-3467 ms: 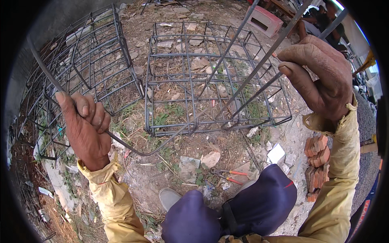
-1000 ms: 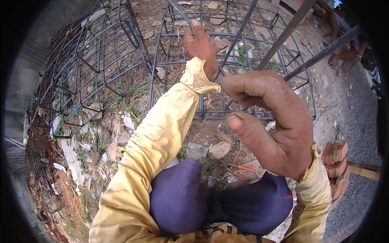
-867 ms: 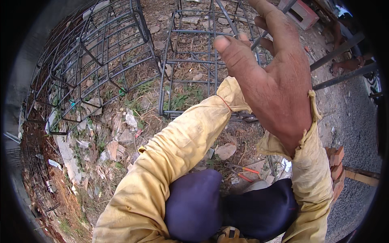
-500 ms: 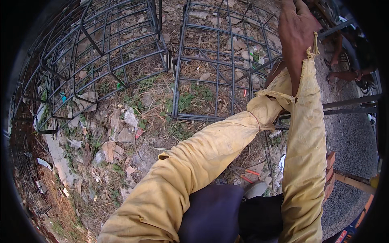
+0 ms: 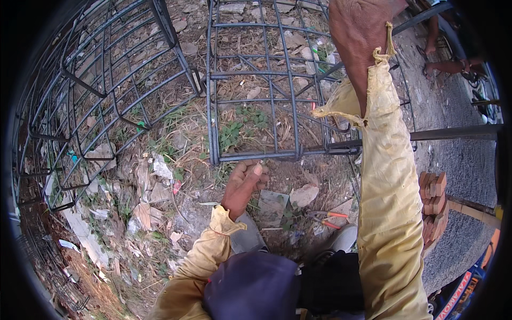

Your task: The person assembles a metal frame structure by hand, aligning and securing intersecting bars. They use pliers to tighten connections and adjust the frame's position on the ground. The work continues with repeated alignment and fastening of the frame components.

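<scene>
A dark steel rebar cage (image 5: pixel 250 76) stands before me, its bars tied into a grid. Just below its near bottom bar is my left hand (image 5: pixel 242 186), fingers curled and thumb on top. Whatever lies inside those fingers, if anything, is hidden. My right hand (image 5: pixel 358 34) reaches up over the right side of the cage at the top edge. Its fingers are cut off by the picture's edge, so their grip does not show. Pincers with orange handles (image 5: pixel 332 220) lie on the ground near my shoe (image 5: pixel 345 238).
Another rebar cage (image 5: pixel 114 95) stands to the left. Long dark bars (image 5: pixel 453 132) stick out to the right, above a grey gravel heap (image 5: pixel 469 176). Stacked red bricks (image 5: pixel 433 205) stand right of my sleeve. Rubble and weeds cover the ground. Another person's limbs (image 5: pixel 453 66) show at far right.
My left arm has drawn back from the right, where its hand was hidden behind my right sleeve, to below the cage. My right hand has shifted slightly left. The view has shifted.
</scene>
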Motion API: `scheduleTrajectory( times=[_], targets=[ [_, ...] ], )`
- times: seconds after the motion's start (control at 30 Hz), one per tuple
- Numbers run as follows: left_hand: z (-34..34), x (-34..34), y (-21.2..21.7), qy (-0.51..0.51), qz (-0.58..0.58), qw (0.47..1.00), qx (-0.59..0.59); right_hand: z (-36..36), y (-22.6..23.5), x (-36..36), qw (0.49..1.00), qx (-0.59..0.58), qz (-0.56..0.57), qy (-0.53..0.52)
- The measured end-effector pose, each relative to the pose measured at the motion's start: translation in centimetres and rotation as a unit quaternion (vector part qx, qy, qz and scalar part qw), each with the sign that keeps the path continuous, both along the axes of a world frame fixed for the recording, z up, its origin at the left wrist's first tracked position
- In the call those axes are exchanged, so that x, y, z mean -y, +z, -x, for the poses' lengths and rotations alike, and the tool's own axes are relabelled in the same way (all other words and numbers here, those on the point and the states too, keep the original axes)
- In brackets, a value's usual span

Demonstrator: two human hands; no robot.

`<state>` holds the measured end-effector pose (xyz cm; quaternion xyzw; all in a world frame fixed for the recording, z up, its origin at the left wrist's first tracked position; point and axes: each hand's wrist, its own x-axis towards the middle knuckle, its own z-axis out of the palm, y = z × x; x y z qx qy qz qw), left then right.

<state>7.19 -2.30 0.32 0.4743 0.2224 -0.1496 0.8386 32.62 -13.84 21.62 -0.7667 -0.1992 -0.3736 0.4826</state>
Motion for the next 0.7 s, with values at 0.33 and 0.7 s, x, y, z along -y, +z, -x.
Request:
scheduleTrajectory(
  times=[0.33, 0.7],
  targets=[
    [-2.6, -0.3, 0.4, 0.057, 0.100, 0.992, 0.056, 1.7, -2.5, 0.9, 0.997, -0.077, -0.026, 0.006],
    [-2.8, 0.9, 3.0, 0.033, 0.080, 0.994, 0.061, 0.6, -2.3, 3.5, 0.986, -0.120, -0.108, -0.046]
  ],
)
